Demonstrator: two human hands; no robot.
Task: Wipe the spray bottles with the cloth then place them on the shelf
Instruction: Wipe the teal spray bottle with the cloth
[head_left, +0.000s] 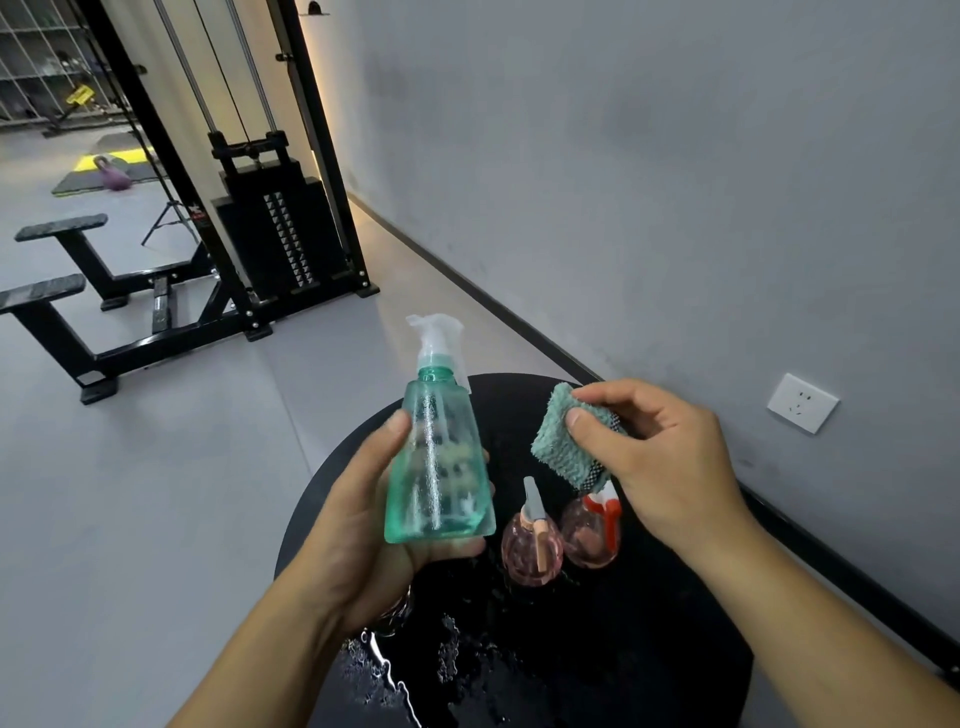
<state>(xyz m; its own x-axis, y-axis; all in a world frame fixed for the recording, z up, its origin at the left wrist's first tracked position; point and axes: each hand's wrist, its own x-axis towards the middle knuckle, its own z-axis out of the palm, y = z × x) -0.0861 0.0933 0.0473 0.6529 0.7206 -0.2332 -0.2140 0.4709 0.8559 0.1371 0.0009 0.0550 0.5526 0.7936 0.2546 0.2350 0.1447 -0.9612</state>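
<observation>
- My left hand (363, 519) grips the green spray bottle (439, 462) upright above the round black counter (649, 649), thumb on its near face, fingers curled behind its base.
- The green bottle is translucent with a clear trigger head; droplets streak its wall, and I cannot tell its fill level.
- My right hand (670, 467) pinches the folded teal cloth (569, 447) between thumb and fingers, just beside the bottle, not touching it.
- Two round pink spray bottles (532, 551) (592, 535) stand on the counter, side by side, below the cloth.
- Water puddles (395, 670) lie on the counter's near edge.
</observation>
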